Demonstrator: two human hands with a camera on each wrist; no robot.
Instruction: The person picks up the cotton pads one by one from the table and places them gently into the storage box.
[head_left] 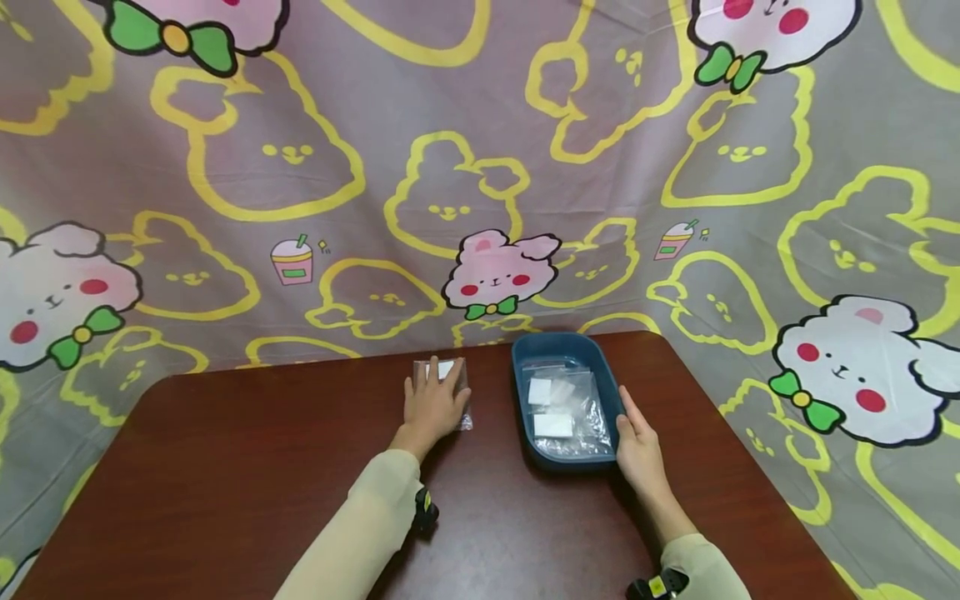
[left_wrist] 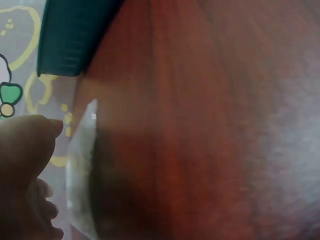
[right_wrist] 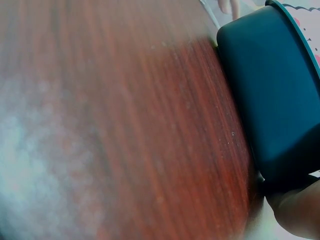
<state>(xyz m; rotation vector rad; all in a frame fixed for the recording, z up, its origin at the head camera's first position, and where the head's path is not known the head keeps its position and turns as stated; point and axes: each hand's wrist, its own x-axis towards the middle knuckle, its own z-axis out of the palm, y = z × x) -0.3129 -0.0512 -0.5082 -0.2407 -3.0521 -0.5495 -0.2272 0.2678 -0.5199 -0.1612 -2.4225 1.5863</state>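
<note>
My left hand (head_left: 432, 406) lies spread over a clear plastic bag (head_left: 463, 419) with a white piece inside, and covers much of it. In the left wrist view the bag (left_wrist: 82, 175) shows close by the thumb and fingertips. To its right stands a dark blue plastic bin (head_left: 529, 450). My right hand (head_left: 639, 446) holds the bin by its right side, thumb at the rim and fingers along the outer wall. Inside the bin lie clear plastic bags (head_left: 588, 417) with white pieces (head_left: 552, 426) in them. The right wrist view shows the bin's side wall (right_wrist: 270, 95).
A dark red-brown wooden table (head_left: 247, 483) bears everything. Its far edge meets a hanging cloth (head_left: 360, 242) printed with rabbits and yellow outlines, which also runs along both sides. The bin stands near the far right corner.
</note>
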